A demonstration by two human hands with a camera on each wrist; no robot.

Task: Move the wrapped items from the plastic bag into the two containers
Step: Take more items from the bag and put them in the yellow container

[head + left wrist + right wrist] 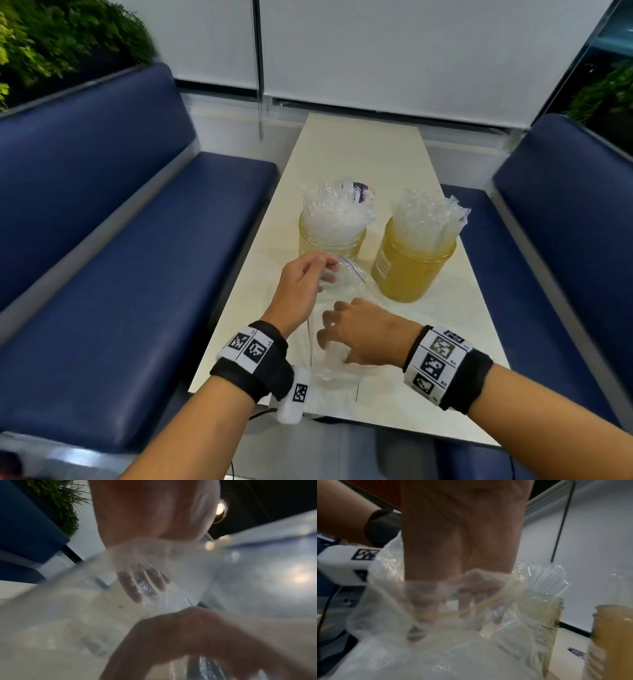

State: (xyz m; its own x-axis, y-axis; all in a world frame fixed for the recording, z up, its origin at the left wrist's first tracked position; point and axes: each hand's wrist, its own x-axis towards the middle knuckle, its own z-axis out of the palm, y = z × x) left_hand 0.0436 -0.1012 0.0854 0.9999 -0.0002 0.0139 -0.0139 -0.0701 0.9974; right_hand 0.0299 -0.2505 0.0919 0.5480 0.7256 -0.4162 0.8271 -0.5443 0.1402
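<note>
A clear zip plastic bag (342, 370) lies on the near end of the pale table (359, 154). My left hand (327, 270) pinches the bag's raised mouth edge with the blue line. My right hand (329, 329) is inside the bag with spread, nearly straight fingers (464, 605), seen through the film, and holds nothing that I can make out. Two yellowish jars stand just beyond: the left jar (330, 245) and the right jar (411, 270), each crammed with clear wrapped items (337, 212) (428, 216). The bag's contents are blurred in the wrist views.
Blue padded benches (120, 274) (565, 222) flank the narrow table. A white wall with blinds closes the far end. Bare tabletop lies beyond the jars. The left wrist's white camera unit (342, 563) hangs close to the bag.
</note>
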